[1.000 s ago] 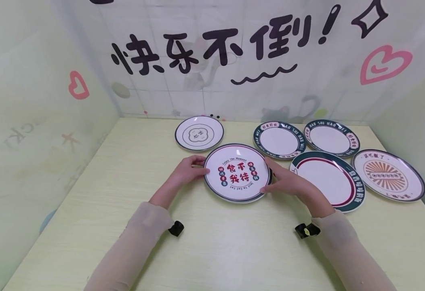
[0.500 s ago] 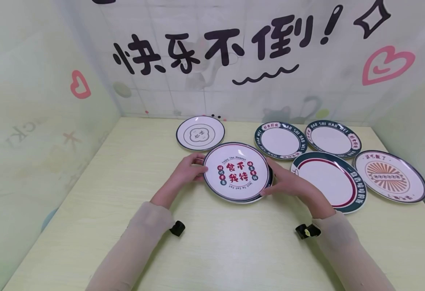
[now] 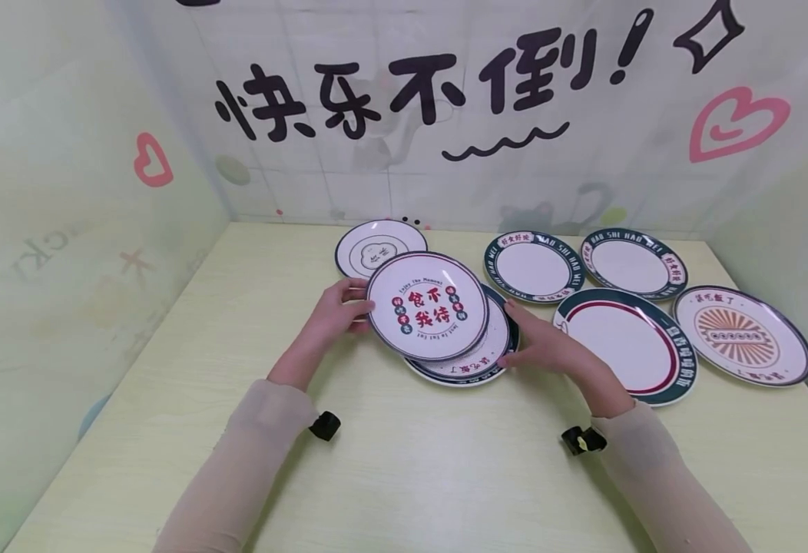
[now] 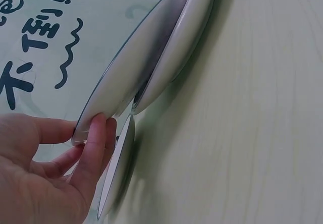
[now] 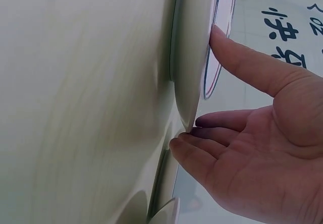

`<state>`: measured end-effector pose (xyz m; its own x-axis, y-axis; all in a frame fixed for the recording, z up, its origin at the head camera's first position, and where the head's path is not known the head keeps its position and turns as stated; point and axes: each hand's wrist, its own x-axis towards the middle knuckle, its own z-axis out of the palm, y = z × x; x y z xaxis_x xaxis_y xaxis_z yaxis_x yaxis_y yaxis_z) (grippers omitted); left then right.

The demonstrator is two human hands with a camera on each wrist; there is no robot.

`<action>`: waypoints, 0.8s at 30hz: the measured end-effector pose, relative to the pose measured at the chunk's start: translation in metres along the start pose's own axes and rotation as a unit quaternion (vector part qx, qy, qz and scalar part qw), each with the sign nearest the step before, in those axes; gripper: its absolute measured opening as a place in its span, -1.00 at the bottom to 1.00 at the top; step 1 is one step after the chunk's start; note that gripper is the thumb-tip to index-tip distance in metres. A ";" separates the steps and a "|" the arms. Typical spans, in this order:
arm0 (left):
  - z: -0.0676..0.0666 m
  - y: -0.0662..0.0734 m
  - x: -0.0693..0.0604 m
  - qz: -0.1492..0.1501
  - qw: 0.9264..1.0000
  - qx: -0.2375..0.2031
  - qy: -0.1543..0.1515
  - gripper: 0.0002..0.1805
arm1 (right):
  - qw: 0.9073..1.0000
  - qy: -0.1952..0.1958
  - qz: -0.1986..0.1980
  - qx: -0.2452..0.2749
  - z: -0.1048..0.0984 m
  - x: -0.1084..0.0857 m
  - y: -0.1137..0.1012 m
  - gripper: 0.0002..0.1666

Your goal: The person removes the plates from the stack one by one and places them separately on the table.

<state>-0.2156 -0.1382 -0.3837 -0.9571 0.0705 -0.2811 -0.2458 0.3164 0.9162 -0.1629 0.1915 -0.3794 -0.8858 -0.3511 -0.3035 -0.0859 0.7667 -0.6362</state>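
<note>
A round white plate with red characters (image 3: 428, 307) is raised and slanted in the head view. My left hand (image 3: 331, 315) pinches its left rim, thumb on top and fingers underneath, as the left wrist view shows. Beneath it, partly covered, lies a white plate with small red lettering (image 3: 492, 338), on a plate with a dark green rim (image 3: 445, 379). My right hand (image 3: 542, 338) touches the right side of these lower plates. In the right wrist view its thumb and nearly straight fingers (image 5: 194, 151) are spread along the rim.
A small white plate with a flower outline (image 3: 352, 250) lies behind, partly covered by the raised plate. To the right are two green-rimmed plates (image 3: 534, 267), a larger oval plate (image 3: 618, 346) and a plate with an orange sunburst (image 3: 736, 334). A printed wall (image 3: 273, 192) borders the table.
The red-lettered plate has come up off the stack and shifted left and back with my left hand, uncovering the plates below. My right hand has barely moved.
</note>
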 end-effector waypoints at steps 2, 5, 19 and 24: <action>-0.006 0.001 0.000 -0.005 1.000 -0.010 0.011 -0.47 | 1.000 0.000 0.000 -0.005 0.001 0.000 0.000 0.20; -0.017 0.002 0.000 -0.005 0.999 -0.031 0.020 -0.45 | 1.000 -0.001 0.000 -0.008 0.001 0.001 0.002 0.20; -0.071 0.005 0.000 -0.023 0.980 -0.174 0.094 -0.41 | 1.000 -0.002 0.004 0.004 0.002 0.001 0.003 0.21; -0.088 0.004 0.001 -0.037 0.962 -0.242 0.124 -0.42 | 1.000 -0.002 0.007 0.006 0.003 0.002 0.003 0.21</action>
<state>-0.2308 -0.2200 -0.3550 -0.9269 -0.1818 -0.3283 -0.2994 -0.1692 0.9390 -0.1634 0.1920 -0.3840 -0.8850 -0.3420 -0.3158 -0.0676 0.7656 -0.6398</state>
